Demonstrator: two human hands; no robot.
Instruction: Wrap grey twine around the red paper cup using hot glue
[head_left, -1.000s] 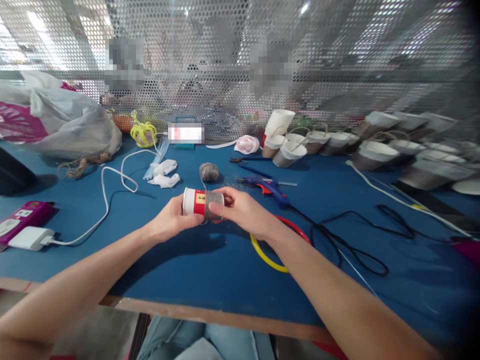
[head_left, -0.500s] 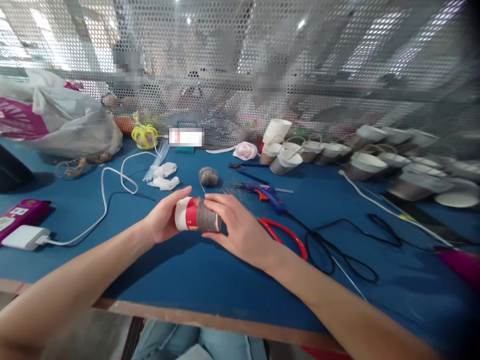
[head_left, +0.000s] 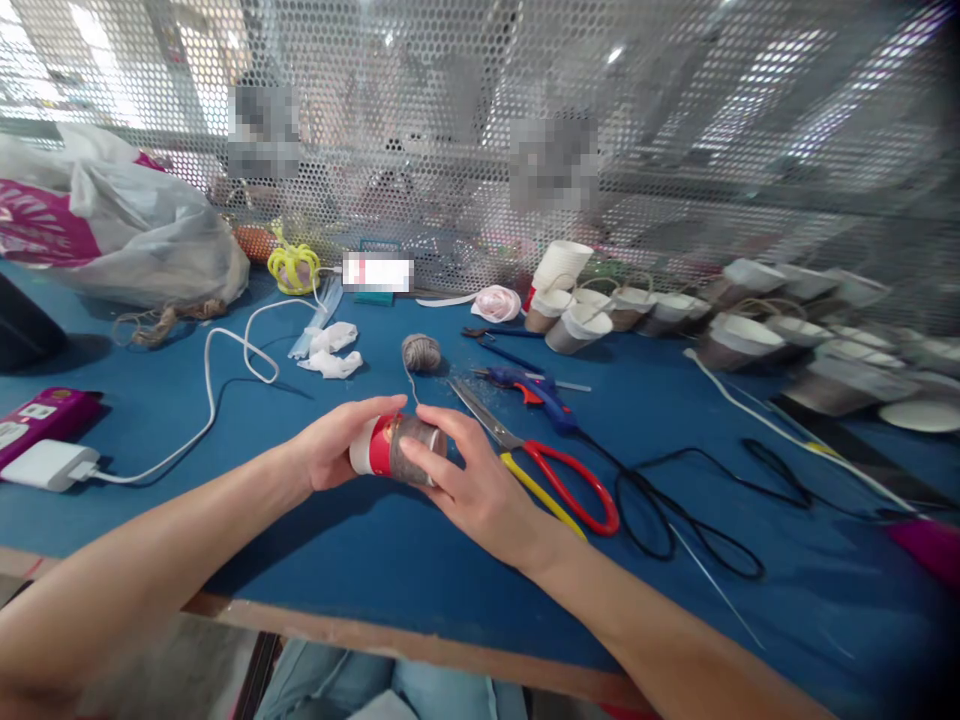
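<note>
Between my hands a paper cup (head_left: 381, 446) lies on its side, red and white toward the left, with grey yarn wound round its other half. My left hand (head_left: 330, 446) is closed round its white end, thumb along the top. On the yarn-wrapped part, my right hand (head_left: 480, 488) grips with fingers over the side and top; its fingertips underneath are hidden. A strand runs from the cup up to a ball of grey yarn (head_left: 421, 352) just beyond it on the table.
Right of my hands lie scissors (head_left: 574, 487) with red and yellow handles, a blue glue gun (head_left: 536, 388) with a black cord, and pliers (head_left: 502, 340). Several yarn-covered cups (head_left: 579, 326) stand at the back right. A white cable (head_left: 212, 380) crosses the left side; perforated metal (head_left: 420, 130) rises behind.
My right hand has shifted on the cup, its fingers now lower across the yarn-wrapped side. The cup has turned and tilted slightly. More of the scissors shows. The view has moved a little.
</note>
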